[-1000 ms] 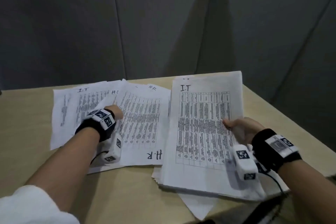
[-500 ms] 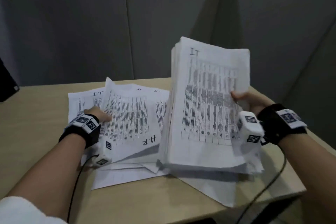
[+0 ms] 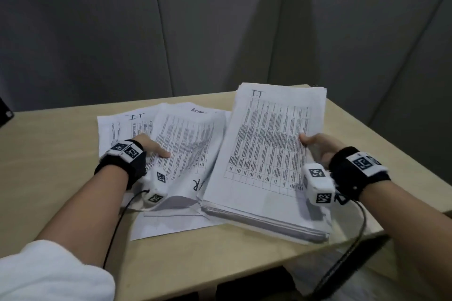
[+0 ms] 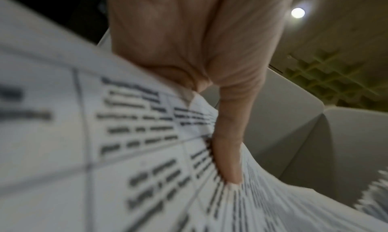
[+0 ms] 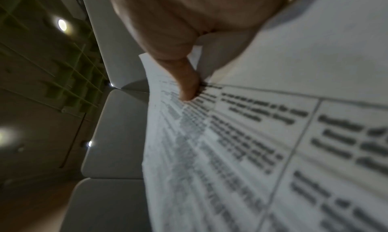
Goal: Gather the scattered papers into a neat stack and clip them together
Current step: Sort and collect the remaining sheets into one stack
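A thick stack of printed sheets, its top page marked "I.T", lies tilted on the right half of the table. My right hand grips its right edge, thumb on the top page and fingers underneath. To the left, several loose sheets overlap; the upper one, marked "H.R", bows upward. My left hand pinches that sheet's left edge, with the thumb on its printed face. Another "I.T" page lies flat beneath. No clip is visible.
The beige table ends close on the right and at the front. Grey padded wall panels stand right behind it. A dark object pokes in at the far left. Cables hang from both wrists.
My right hand has brought the thick stack down from near upright to lie low over the table again. My left hand now lifts the edge of the "H.R" sheet, which bows up.
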A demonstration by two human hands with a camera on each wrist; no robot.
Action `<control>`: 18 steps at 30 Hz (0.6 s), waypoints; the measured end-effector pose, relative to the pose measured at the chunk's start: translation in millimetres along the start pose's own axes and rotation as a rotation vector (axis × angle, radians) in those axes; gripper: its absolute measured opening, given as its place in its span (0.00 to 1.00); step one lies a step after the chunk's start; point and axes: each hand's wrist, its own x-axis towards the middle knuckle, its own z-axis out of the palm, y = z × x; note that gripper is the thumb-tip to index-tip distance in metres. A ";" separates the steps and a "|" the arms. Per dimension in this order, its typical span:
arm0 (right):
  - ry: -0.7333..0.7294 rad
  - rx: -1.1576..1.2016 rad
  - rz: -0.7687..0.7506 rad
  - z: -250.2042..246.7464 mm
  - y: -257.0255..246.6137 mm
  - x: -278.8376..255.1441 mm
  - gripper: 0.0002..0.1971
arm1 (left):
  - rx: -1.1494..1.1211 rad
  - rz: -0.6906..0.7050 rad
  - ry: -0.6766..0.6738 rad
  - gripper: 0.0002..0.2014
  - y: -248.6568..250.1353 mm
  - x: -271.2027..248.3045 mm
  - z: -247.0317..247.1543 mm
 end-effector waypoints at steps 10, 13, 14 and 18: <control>0.009 -0.071 0.065 26.3 -27.5 -4.9 0.21 | -0.148 -0.043 0.109 0.36 -10.2 -7.4 -14.7; 0.112 -0.045 0.067 20.0 -24.5 -3.6 0.25 | -0.231 -0.133 0.181 0.36 -39.9 2.7 -41.2; 0.107 -0.019 0.068 19.6 -22.2 0.5 0.28 | -0.261 -0.154 0.197 0.36 -51.5 10.7 -47.7; 0.146 -0.028 0.064 21.1 -17.1 9.4 0.31 | -0.211 -0.262 0.219 0.39 -78.1 19.5 -47.0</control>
